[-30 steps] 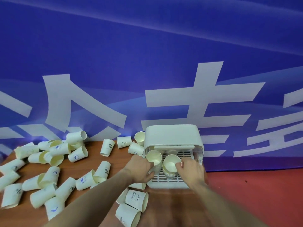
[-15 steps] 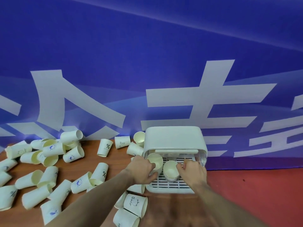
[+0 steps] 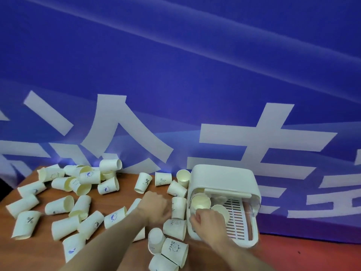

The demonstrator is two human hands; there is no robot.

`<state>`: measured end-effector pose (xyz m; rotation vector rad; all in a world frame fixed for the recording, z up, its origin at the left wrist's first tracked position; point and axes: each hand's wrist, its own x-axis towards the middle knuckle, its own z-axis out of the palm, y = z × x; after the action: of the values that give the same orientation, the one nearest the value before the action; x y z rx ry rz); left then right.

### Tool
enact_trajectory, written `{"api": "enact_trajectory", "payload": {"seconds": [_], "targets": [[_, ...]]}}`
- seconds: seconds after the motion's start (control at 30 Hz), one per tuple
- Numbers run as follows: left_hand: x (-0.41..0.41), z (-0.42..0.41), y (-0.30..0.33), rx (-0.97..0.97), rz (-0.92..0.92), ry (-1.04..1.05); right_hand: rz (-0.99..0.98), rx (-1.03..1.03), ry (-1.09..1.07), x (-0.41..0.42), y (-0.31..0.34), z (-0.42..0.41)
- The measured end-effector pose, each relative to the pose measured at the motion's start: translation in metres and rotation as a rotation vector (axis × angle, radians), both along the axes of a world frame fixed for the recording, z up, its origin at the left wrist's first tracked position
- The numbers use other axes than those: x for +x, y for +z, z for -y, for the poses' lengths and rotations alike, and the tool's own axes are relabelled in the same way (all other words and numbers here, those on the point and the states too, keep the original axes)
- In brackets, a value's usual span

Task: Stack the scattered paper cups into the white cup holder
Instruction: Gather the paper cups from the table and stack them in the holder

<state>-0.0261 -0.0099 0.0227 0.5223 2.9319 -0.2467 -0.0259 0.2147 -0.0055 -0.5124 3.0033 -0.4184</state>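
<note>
A huge blue fabric banner (image 3: 175, 75) with big white characters fills the wall ahead of me. Below it lies the brown wooden table (image 3: 121, 184), with a strip of red floor (image 3: 312, 255) at the right. The white plastic cup holder (image 3: 222, 178), a rounded box with a slotted white tray (image 3: 237, 220) in its open front, stands at the table's right end against the banner. Cream paper cups lie scattered (image 3: 60, 206) on their sides across the table's left and middle, some printed with blue marks or a percent sign. Two cream cups (image 3: 201, 202) stand nested inside the holder's left side. My right hand (image 3: 210, 222) reaches into the holder's front, fingers curled near those cups; I cannot tell whether it grips one. My left hand (image 3: 154, 206) sits just left of the holder beside an upright paper cup (image 3: 178, 208), blurred, so its grip is unclear.
</note>
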Motion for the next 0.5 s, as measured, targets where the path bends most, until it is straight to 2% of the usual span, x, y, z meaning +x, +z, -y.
{"api": "enact_trajectory", "payload": {"seconds": [0.33,0.5], "targets": [[0.057,0.107,-0.003,-0.092,0.015,0.233,-0.012,-0.04,0.162,0.009,0.025,0.103],[0.086,0.172,-0.011,-0.057,0.02,0.393,0.004,-0.038,0.201,0.012,0.024,0.167]]}}
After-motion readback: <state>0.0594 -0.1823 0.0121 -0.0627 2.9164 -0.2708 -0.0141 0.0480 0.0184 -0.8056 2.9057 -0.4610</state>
